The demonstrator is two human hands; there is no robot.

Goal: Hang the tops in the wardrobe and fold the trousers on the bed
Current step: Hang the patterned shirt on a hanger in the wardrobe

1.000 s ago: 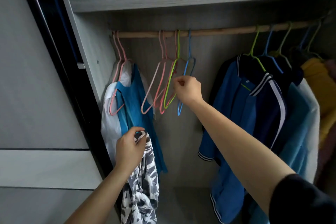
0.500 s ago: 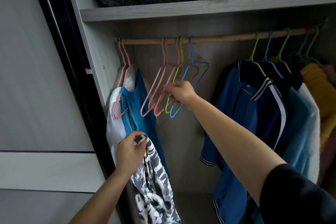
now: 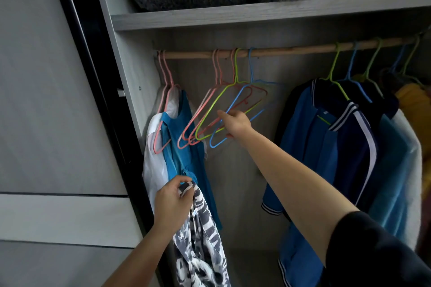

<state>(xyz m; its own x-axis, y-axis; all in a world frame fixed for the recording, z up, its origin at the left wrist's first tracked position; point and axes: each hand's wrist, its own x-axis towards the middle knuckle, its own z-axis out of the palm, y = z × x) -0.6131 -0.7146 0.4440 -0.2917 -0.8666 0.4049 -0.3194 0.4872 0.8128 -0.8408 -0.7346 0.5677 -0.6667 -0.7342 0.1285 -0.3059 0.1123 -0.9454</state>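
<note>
Here the right hand, index finger extended, touches the empty hangers, grip unclear, while the zebra-print top hangs pinched in the left hand, lower and to its left.

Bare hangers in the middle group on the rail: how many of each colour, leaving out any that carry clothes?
Pink hangers: 3
Green hanger: 1
Blue hanger: 1
Total: 5
</note>
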